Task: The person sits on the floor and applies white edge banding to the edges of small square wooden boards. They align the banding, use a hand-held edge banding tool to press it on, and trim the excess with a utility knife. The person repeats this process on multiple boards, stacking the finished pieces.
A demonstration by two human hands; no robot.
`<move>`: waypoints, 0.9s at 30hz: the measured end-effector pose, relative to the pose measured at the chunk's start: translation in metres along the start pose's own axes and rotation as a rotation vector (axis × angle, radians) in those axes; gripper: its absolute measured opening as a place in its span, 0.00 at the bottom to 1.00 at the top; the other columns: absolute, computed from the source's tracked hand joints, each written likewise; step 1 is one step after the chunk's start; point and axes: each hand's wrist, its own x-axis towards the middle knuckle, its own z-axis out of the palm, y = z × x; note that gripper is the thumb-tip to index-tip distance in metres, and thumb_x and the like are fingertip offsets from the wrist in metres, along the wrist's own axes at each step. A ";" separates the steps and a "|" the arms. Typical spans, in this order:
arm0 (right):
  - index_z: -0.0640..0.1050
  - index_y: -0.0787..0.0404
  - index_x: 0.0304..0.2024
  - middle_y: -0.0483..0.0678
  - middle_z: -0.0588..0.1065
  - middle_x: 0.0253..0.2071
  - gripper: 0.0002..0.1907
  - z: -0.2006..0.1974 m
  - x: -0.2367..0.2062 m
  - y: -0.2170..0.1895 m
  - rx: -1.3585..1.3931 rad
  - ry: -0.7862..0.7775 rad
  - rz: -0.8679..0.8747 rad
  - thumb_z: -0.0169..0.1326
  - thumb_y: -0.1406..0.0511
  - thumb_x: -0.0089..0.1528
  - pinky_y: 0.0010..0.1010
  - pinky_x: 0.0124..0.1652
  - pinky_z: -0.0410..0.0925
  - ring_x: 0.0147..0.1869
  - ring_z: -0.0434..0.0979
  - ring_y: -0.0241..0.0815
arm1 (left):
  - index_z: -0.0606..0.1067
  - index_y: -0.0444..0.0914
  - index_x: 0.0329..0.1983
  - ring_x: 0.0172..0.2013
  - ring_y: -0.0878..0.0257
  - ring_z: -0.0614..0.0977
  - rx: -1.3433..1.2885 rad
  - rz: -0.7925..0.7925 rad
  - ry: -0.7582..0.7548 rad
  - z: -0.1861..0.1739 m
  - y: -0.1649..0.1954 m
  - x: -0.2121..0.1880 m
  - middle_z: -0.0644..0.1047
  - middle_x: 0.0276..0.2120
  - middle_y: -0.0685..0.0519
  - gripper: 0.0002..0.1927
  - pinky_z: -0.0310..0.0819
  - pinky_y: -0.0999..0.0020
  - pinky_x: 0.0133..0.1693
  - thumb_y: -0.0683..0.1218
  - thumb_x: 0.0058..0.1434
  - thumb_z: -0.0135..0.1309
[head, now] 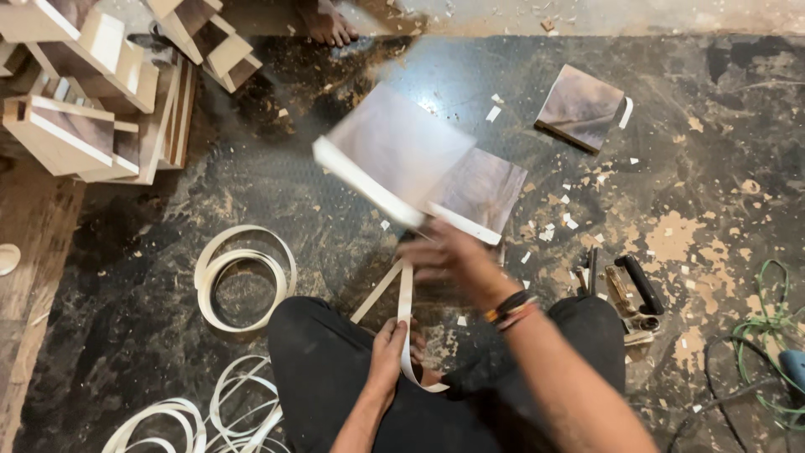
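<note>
Seen from above: right hand (449, 260) gripping blurred square panel (394, 155), fingers closed on its edge; left hand (387, 356) fingers wrapped around white edging strip (406, 323), over dusty floor (713, 210).

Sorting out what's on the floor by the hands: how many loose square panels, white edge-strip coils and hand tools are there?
Loose square panels: 3 (blurred one in the right hand at, one under it, one apart)
White edge-strip coils: 2 (single coil, tangled pile)
Hand tools: 1 (black-handled)
Total: 6
</note>
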 end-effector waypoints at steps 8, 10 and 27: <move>0.75 0.62 0.58 0.48 0.79 0.53 0.20 -0.024 -0.036 0.116 -0.321 0.058 -0.177 0.54 0.61 0.66 0.31 0.54 0.71 0.58 0.78 0.37 | 0.70 0.35 0.58 0.38 0.61 0.82 -0.373 0.135 -0.021 0.016 0.039 -0.036 0.80 0.36 0.48 0.15 0.78 0.65 0.43 0.47 0.74 0.41; 0.77 0.60 0.59 0.48 0.80 0.53 0.20 -0.041 -0.054 0.145 -0.440 -0.097 -0.108 0.53 0.60 0.66 0.29 0.56 0.69 0.56 0.78 0.36 | 0.70 0.36 0.58 0.41 0.58 0.82 -0.501 0.164 -0.033 0.027 0.049 -0.041 0.80 0.39 0.47 0.15 0.78 0.61 0.46 0.46 0.73 0.42; 0.81 0.65 0.47 0.47 0.81 0.39 0.12 -0.060 -0.075 0.123 -0.622 -0.093 -0.248 0.58 0.66 0.63 0.29 0.42 0.74 0.41 0.82 0.34 | 0.72 0.37 0.57 0.55 0.48 0.79 1.161 1.100 0.023 0.029 0.110 -0.068 0.78 0.51 0.42 0.21 0.72 0.48 0.56 0.45 0.60 0.55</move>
